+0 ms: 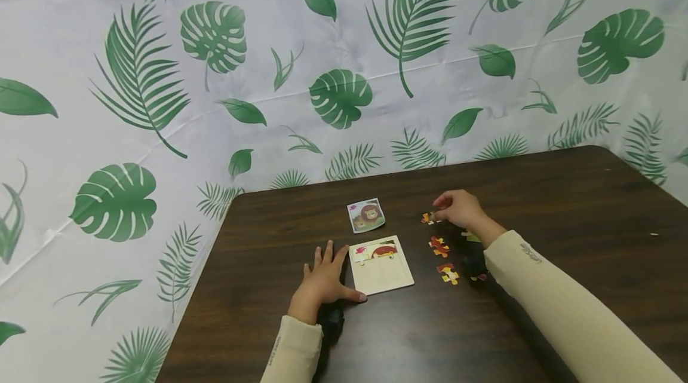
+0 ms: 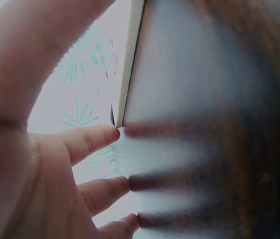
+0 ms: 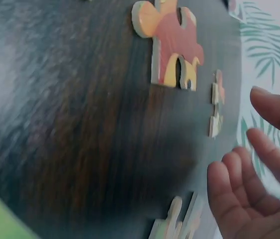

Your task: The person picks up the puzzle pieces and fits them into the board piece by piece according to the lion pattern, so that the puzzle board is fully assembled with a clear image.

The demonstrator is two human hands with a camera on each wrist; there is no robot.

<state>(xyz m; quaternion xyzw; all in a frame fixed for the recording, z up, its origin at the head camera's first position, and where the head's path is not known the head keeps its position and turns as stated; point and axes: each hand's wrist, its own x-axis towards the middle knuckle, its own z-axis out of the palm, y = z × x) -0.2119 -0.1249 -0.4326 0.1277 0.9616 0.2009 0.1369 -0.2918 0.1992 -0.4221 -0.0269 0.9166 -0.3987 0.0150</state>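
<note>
In the head view a square puzzle tray [image 1: 381,278] lies on the table with joined pieces [image 1: 375,251] along its far side. My left hand [image 1: 324,283] is spread at the tray's left edge, its thumb at the near corner and index finger at the far one. My right hand [image 1: 461,210] hovers beside an orange-and-white puzzle piece [image 1: 428,218]. Thumb and index finger [image 3: 274,154] stand apart with nothing between them in the right wrist view. A red-orange puzzle piece [image 3: 172,47] and a smaller-looking piece [image 3: 217,107] lie on the table there.
A lion picture card [image 1: 366,215] lies behind the tray. Two loose pieces, one red [image 1: 439,246] and one yellow-red [image 1: 448,273], sit right of it. A green piece [image 1: 470,236] is partly hidden under the right forearm. Behind the dark table [image 1: 301,215] hangs a leaf-patterned cloth [image 1: 279,42].
</note>
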